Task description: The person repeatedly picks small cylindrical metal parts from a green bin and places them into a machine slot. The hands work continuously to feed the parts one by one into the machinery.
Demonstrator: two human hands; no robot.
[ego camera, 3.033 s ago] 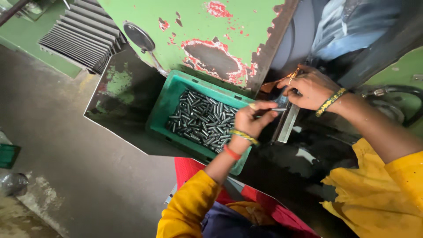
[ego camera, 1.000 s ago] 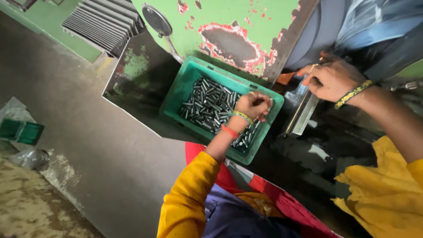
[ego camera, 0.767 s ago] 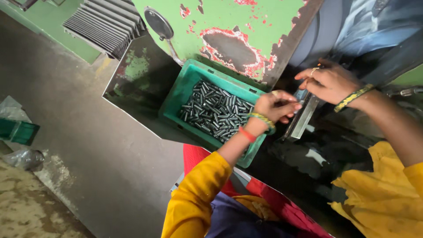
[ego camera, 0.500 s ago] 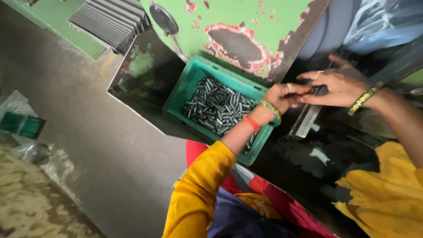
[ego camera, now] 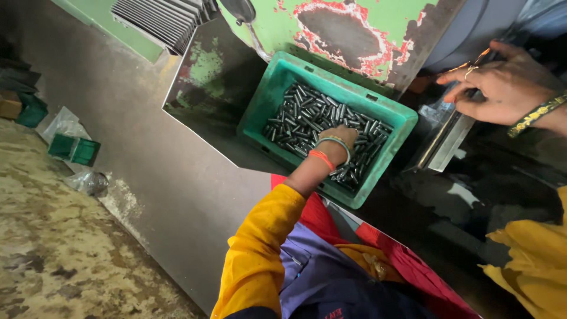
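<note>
Lying under left grip (ego camera: 342, 137): crate's steel pins (ego camera: 307, 115)

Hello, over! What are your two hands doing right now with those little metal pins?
Left hand down in the green crate, on the metal pins. Right hand up at the machine's metal guide. Nothing blocking.

Well to the left of my fingers I see a small green box (ego camera: 75, 149) on the mottled floor (ego camera: 53, 248), with crumpled clear plastic (ego camera: 87, 182) just beside it. Up beyond them stands a green machine panel (ego camera: 354, 29) with flaked red-edged paint, and a stack of grey ribbed plates (ego camera: 162, 18) sits farther left.
</note>
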